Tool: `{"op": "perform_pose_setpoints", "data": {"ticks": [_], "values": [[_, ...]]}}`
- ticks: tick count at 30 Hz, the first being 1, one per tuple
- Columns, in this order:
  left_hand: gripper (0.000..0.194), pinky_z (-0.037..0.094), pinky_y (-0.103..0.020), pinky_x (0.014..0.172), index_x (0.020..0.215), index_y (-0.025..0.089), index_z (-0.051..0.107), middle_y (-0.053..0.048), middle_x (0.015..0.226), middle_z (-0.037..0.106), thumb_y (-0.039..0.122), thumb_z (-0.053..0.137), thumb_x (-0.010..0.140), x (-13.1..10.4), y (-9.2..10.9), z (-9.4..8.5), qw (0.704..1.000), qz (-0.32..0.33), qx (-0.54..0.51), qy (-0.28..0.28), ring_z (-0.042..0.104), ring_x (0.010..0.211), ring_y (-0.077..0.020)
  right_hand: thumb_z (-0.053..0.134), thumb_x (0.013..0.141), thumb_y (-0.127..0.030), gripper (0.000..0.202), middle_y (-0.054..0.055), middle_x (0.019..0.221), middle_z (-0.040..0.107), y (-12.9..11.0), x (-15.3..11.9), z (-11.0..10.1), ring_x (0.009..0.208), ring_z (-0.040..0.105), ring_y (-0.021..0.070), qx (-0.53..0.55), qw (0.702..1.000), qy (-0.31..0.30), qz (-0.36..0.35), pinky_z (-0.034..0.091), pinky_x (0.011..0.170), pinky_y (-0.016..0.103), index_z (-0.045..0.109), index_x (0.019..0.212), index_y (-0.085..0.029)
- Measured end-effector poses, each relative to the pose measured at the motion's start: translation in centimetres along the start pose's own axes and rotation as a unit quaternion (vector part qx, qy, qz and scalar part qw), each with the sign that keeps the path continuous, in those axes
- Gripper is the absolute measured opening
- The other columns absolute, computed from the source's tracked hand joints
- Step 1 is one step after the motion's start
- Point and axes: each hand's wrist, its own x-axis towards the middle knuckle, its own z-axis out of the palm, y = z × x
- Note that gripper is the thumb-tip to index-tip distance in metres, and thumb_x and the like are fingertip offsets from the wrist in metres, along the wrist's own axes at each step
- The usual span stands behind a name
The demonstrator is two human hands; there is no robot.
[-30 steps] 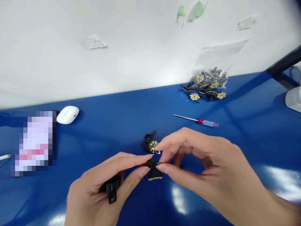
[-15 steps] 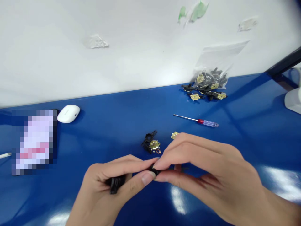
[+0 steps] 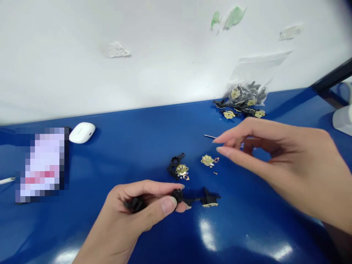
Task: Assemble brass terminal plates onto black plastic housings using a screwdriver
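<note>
My left hand [image 3: 145,205] is closed around a black plastic part [image 3: 178,195], pinched between thumb and fingertips; more black plastic [image 3: 136,204] shows inside the palm. My right hand [image 3: 264,154] hovers to the right with thumb and forefinger apart and nothing visible between them. Behind its fingertips lies the screwdriver [image 3: 209,136], its handle mostly hidden by the hand. Beyond my left hand, black parts [image 3: 176,160] lie with a brass disc [image 3: 182,169]. A second brass disc [image 3: 207,160] has a small copper piece and a screw [image 3: 215,173] beside it.
Black pieces with a brass-coloured edge [image 3: 209,201] lie just right of my left fingertips. Several assembled parts [image 3: 239,110] and a clear bag [image 3: 247,91] of more stand by the white wall. On the left are a white case [image 3: 82,132] and a blurred-out phone-like object [image 3: 44,165].
My right hand has let go of the black part and moved up and right, over the screwdriver. My left hand still holds the part in nearly the same place.
</note>
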Motion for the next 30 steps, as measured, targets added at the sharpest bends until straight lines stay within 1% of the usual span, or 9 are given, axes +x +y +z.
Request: {"op": "perform_pose_setpoints", "data": {"ticks": [1,3,5,8,12,16,21,26,30], "values": [[0.015,0.073,-0.025,0.081,0.089,0.038,0.1,-0.001,0.072,0.089,0.035,0.111,0.078,-0.1,0.2,0.2,1.0,-0.011,-0.003,0.013,0.093,0.086,-0.025,0.084,0.11,-0.027,0.01,-0.004,0.1,0.087,0.8,0.2,-0.3,0.073,0.071,0.0133,-0.031,1.0,-0.003,-0.007,0.057,0.063,0.026,0.086,0.105,-0.035],[0.02,0.07,-0.023,0.079,0.084,0.036,0.1,-0.002,0.07,0.088,0.037,0.115,0.071,-0.1,0.5,0.5,0.998,-0.036,-0.01,0.041,0.09,0.083,-0.0233,0.083,0.112,-0.033,0.007,0.0,0.104,0.085,2.3,0.3,-0.6,0.076,0.072,0.0159,-0.069,0.997,-0.033,-0.028,0.055,0.063,0.03,0.086,0.106,-0.032],[0.025,0.063,-0.018,0.069,0.083,0.035,0.099,-0.003,0.07,0.088,0.042,0.117,0.067,0.0,0.6,0.5,0.997,-0.056,-0.009,0.061,0.087,0.08,-0.0206,0.078,0.115,-0.036,0.012,0.003,0.108,0.083,3.5,0.1,-0.4,0.083,0.074,0.0184,-0.091,0.992,-0.072,-0.048,0.056,0.069,0.033,0.085,0.107,-0.03],[0.032,0.052,-0.014,0.057,0.085,0.033,0.099,-0.004,0.072,0.088,0.051,0.118,0.065,0.2,0.3,0.3,0.994,-0.067,0.009,0.084,0.081,0.075,-0.0174,0.071,0.118,-0.03,0.015,0.004,0.112,0.078,4.4,-0.3,0.2,0.094,0.077,0.0211,-0.13,0.984,-0.099,-0.074,0.059,0.082,0.038,0.084,0.11,-0.027],[0.038,0.05,-0.015,0.056,0.086,0.034,0.1,-0.005,0.072,0.087,0.059,0.118,0.064,0.3,-0.2,-0.3,0.995,-0.068,0.012,0.075,0.073,0.068,-0.0148,0.069,0.119,-0.028,0.014,0.003,0.113,0.074,4.5,-0.8,0.6,0.097,0.076,0.0209,-0.157,0.977,-0.109,-0.094,0.058,0.085,0.039,0.083,0.114,-0.027],[0.037,0.055,-0.016,0.062,0.087,0.035,0.1,-0.004,0.073,0.087,0.059,0.118,0.065,0.4,-0.5,-0.5,0.995,-0.069,0.008,0.077,0.079,0.076,-0.0178,0.067,0.121,-0.03,0.017,0.003,0.114,0.071,4.5,-1.0,0.7,0.097,0.074,0.0207,-0.156,0.976,-0.119,-0.091,0.058,0.087,0.04,0.082,0.115,-0.028],[0.039,0.056,-0.02,0.063,0.091,0.034,0.101,-0.005,0.073,0.088,0.06,0.117,0.067,0.8,-0.9,-0.7,0.997,-0.058,0.007,0.055,0.078,0.073,-0.019,0.064,0.123,-0.032,0.019,0.003,0.113,0.072,4.5,-0.9,0.9,0.1,0.074,0.0214,-0.151,0.975,-0.126,-0.103,0.06,0.088,0.041,0.08,0.114,-0.028],[0.044,0.045,-0.017,0.054,0.091,0.034,0.101,-0.005,0.073,0.087,0.064,0.117,0.064,0.7,-0.3,-0.5,0.996,-0.07,0.01,0.059,0.072,0.068,-0.016,0.063,0.123,-0.032,0.019,0.004,0.113,0.07,4.4,-1.0,0.9,0.101,0.071,0.0228,-0.154,0.974,-0.135,-0.1,0.06,0.09,0.042,0.078,0.113,-0.027],[0.036,0.051,-0.017,0.064,0.089,0.036,0.1,-0.004,0.075,0.09,0.059,0.117,0.066,0.3,0.0,-0.2,0.995,-0.083,0.01,0.062,0.068,0.065,-0.012,0.065,0.122,-0.028,0.014,0.003,0.115,0.07,4.3,-0.9,0.7,0.101,0.072,0.0216,-0.148,0.976,-0.127,-0.102,0.059,0.09,0.04,0.076,0.114,-0.027]]}}
